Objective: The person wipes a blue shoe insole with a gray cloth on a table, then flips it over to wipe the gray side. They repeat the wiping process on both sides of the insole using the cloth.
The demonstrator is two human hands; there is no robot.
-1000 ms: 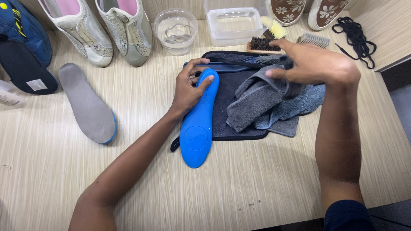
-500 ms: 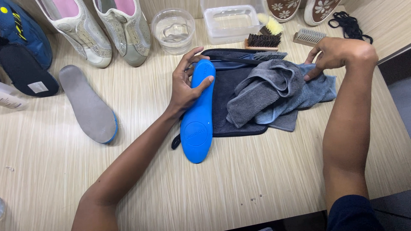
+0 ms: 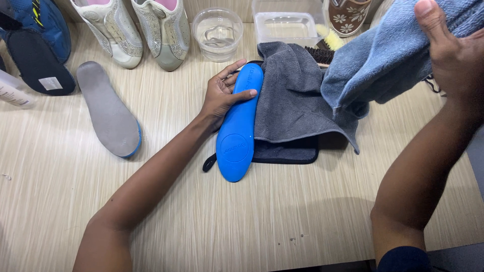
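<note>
The blue insole [image 3: 238, 128] is pinned flat to the desk [image 3: 262, 216] by the left hand [image 3: 222, 93], grip loosely closed around its edge. The blue cloth [image 3: 383, 60], previously low beside the grey towel [image 3: 297, 100], has been raised, pinched tight in the right hand [image 3: 451, 50].

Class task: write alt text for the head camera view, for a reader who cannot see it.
A person's left hand holds a blue insole on a wooden table, while the right hand lifts a blue cloth above a grey towel. Shoes stand behind.

surface: pale wood-grain table [image 3: 282, 211] | on it: grey insole [image 3: 108, 111], white shoes [image 3: 136, 30], round bowl [image 3: 218, 32], dark mat [image 3: 287, 150]
</note>
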